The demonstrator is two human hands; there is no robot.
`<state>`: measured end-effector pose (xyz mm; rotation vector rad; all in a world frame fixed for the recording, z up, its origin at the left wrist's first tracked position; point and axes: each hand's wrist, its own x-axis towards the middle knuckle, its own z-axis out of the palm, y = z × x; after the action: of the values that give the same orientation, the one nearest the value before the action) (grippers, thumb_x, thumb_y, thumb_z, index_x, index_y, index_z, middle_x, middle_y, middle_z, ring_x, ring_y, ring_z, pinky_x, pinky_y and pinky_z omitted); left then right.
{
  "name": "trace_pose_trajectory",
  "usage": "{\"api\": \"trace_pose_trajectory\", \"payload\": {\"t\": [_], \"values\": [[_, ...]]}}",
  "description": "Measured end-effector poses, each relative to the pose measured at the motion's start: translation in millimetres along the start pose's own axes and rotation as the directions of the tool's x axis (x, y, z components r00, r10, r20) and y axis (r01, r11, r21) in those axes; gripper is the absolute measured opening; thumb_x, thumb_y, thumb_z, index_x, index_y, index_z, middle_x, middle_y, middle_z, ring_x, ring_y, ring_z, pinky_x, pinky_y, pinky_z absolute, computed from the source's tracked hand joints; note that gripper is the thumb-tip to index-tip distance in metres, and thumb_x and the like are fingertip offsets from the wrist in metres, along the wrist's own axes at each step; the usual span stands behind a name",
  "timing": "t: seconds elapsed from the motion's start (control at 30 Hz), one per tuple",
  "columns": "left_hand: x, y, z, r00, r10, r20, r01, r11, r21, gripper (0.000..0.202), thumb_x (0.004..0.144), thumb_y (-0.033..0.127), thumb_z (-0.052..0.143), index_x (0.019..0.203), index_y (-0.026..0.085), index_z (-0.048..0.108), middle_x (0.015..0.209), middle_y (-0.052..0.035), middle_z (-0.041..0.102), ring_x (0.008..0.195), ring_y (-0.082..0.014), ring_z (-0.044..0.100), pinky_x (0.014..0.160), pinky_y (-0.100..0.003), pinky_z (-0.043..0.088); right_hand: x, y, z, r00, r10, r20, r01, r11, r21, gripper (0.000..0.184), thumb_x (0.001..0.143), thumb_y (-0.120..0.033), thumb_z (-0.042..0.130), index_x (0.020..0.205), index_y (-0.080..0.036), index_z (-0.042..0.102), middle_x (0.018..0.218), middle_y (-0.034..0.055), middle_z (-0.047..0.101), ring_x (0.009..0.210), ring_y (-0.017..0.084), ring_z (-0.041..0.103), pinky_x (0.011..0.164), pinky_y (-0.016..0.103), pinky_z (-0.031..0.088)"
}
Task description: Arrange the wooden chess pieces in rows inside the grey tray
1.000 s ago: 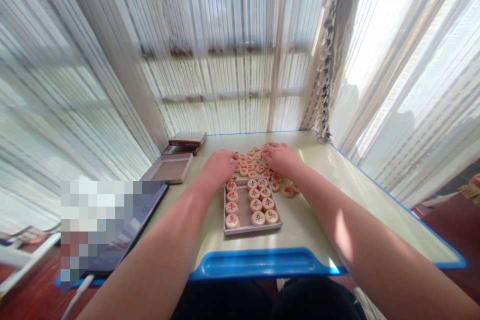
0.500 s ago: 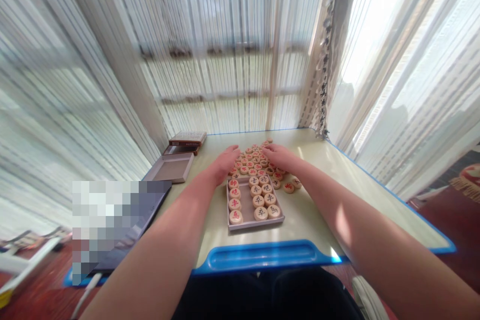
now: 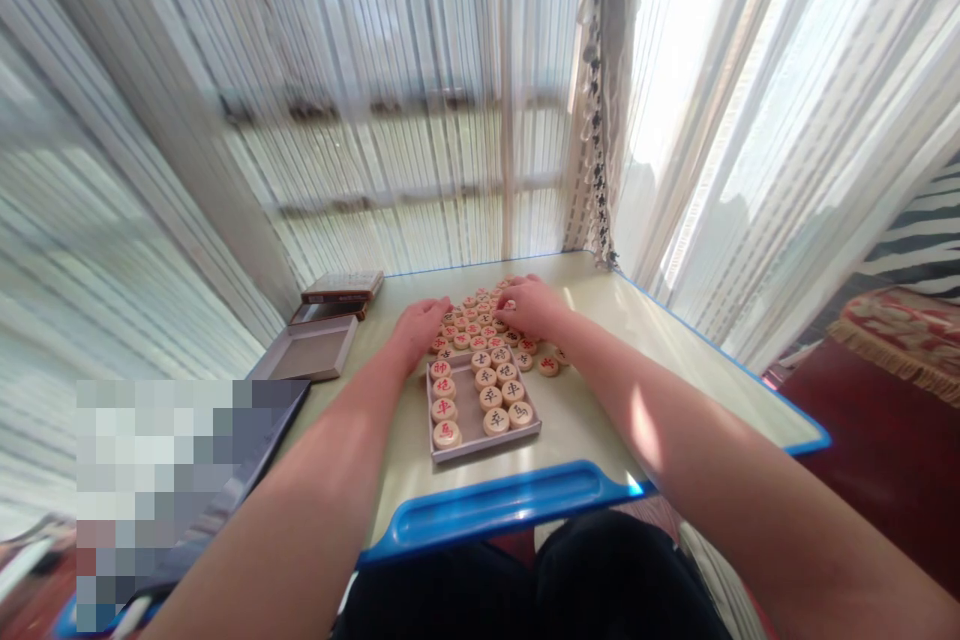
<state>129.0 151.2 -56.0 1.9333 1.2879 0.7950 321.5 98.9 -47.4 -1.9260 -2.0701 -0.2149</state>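
A pile of round wooden Chinese chess pieces (image 3: 472, 328) with red and black characters lies beyond a shallow cardboard box tray (image 3: 471, 407). Inside that tray, a column of red pieces (image 3: 444, 410) runs down the left and two columns of black pieces (image 3: 490, 396) stand on the right, with a bare strip between. My left hand (image 3: 421, 330) rests along the pile's left edge, fingers stretched forward. On the pile's right side, my right hand (image 3: 535, 307) has its fingers curled down over a Chinese chess piece, which they mostly hide.
An empty box lid (image 3: 312, 350) and a stack of flat boxes (image 3: 341, 288) are at the table's back left. A dark tablet-like device (image 3: 281, 430), partly blurred out, leans at the left. The pale tabletop (image 3: 645, 320) has a blue rim; string curtains (image 3: 390, 150) hang behind.
The view has swung to the right, so the table appears further left. My right hand has moved inward over the pile and its fingers are more curled. My left hand stays beside the pile.
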Motion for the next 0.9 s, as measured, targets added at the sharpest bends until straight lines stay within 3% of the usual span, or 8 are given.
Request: {"api": "trace_pose_trajectory", "payload": {"t": [0.4, 0.6, 0.8, 0.9], "values": [[-2.1, -0.8, 7.9, 0.995, 0.1, 0.017, -0.097, 0.987, -0.127, 0.043, 0.082, 0.046, 0.034, 0.082, 0.019, 0.066, 0.11, -0.0092, 0.063, 0.107, -0.0226, 0.053, 0.093, -0.032, 0.037, 1.4, 4.6, 6.0, 0.997, 0.076, 0.014, -0.077, 0.996, 0.055, 0.021, 0.077, -0.03, 0.053, 0.087, -0.025, 0.071, 0.091, 0.0022, 0.067, 0.091, 0.021, 0.051, 0.082, 0.029, 0.038], [6.4, -13.4, 11.1, 1.0, 0.015, -0.003, -0.015, 0.94, -0.342, 0.056, 0.079, 0.058, 0.031, 0.088, 0.016, 0.067, 0.112, -0.0105, 0.062, 0.109, -0.0255, 0.052, 0.09, -0.038, 0.039, 1.4, 8.3, 9.2, 0.987, 0.16, -0.01, -0.159, 0.985, 0.06, 0.026, 0.08, -0.035, 0.048, 0.091, -0.024, 0.069, 0.094, 0.0048, 0.065, 0.091, 0.021, 0.052, 0.08, 0.029, 0.039], [9.4, -18.8, 10.9, 0.998, 0.061, -0.017, -0.063, 0.934, -0.353, 0.056, 0.077, 0.06, 0.035, 0.084, 0.017, 0.069, 0.111, -0.011, 0.063, 0.11, -0.0244, 0.052, 0.094, -0.036, 0.036, 2.0, 11.6, 5.7, 0.979, 0.205, -0.004, -0.205, 0.976, 0.074, 0.021, 0.076, -0.032, 0.053, 0.084, -0.022, 0.07, 0.09, 0.0047, 0.066, 0.092, 0.02, 0.053, 0.083, 0.028, 0.038], [9.3, -19.6, 11.6, 0.998, 0.059, -0.029, -0.066, 0.932, -0.357, 0.055, 0.076, 0.061, 0.036, 0.083, 0.017, 0.069, 0.11, -0.0106, 0.064, 0.108, -0.0244, 0.053, 0.092, -0.036, 0.038, 2.5, 14.9, 3.0, 0.963, 0.268, 0.019, -0.269, 0.959, 0.084, 0.021, 0.073, -0.033, 0.054, 0.085, -0.023, 0.069, 0.089, 0.0048, 0.067, 0.09, 0.021, 0.055, 0.075, 0.029, 0.042]]}}
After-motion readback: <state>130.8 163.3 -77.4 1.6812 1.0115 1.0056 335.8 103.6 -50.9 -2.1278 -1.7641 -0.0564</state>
